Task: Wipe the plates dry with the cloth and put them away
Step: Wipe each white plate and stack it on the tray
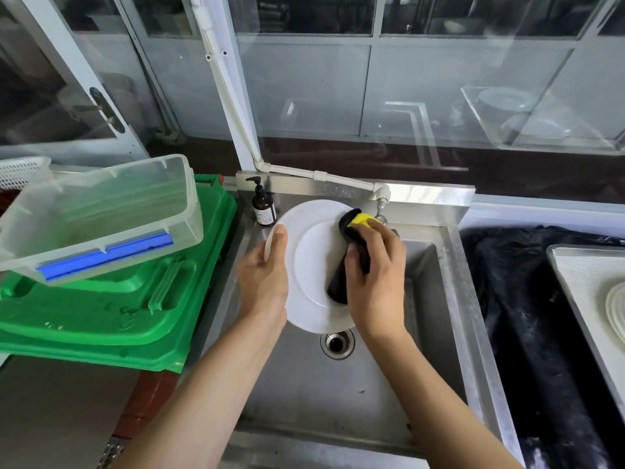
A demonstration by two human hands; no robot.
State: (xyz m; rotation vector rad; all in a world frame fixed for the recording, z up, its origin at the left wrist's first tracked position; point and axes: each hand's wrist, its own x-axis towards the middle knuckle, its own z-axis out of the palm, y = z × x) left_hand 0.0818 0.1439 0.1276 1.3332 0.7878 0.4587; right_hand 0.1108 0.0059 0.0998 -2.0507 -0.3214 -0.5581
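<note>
White plate (313,265): we hold it tilted above the steel sink (436,299), over the drain (337,343). Left hand (265,279): grips the plate's left rim, thumb on its face. Right hand (377,282): fingers curled round a black-and-yellow cloth (351,252), pressing it on the plate's right side. Far left: brown pump bottle (263,208). Left: clear tub (101,218) on green crates (101,316). Far right: stacked plates (615,313) on a tray (575,275).
</note>
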